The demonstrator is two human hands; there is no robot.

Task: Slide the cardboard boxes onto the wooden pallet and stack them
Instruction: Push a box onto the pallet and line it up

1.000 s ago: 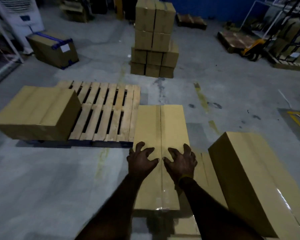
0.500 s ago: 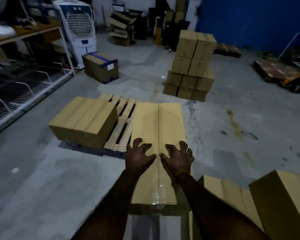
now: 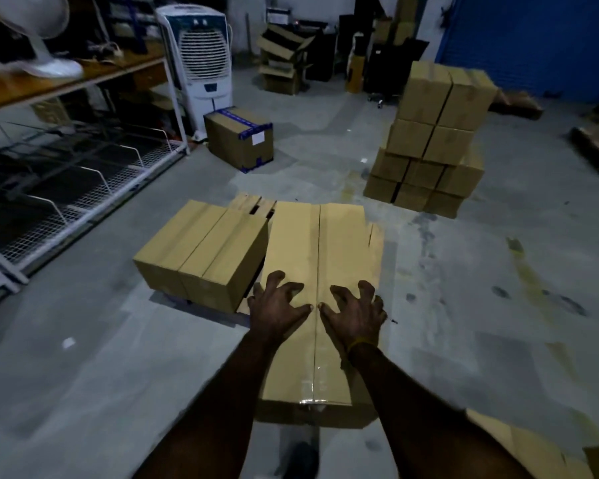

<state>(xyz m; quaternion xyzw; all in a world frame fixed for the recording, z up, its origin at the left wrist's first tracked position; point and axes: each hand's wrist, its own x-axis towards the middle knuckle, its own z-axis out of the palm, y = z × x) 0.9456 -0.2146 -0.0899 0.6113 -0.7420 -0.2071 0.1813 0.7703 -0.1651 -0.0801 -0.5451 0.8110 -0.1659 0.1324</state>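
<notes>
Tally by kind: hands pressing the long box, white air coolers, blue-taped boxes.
Hands on the long box: 2 (left hand, right hand)
White air cooler: 1
Blue-taped box: 1
Total: 4

Wooden pallet (image 3: 253, 203) and box stack (image 3: 429, 140) on concrete floor (image 3: 83, 357)

A long tan cardboard box (image 3: 317, 292), its top seam taped lengthwise, is laid flat with its far end over the wooden pallet (image 3: 253, 203). A second sealed tan box (image 3: 204, 252) is set on the pallet just to its left, close alongside. The pallet is largely covered; only slats at its far edge are seen.
</notes>
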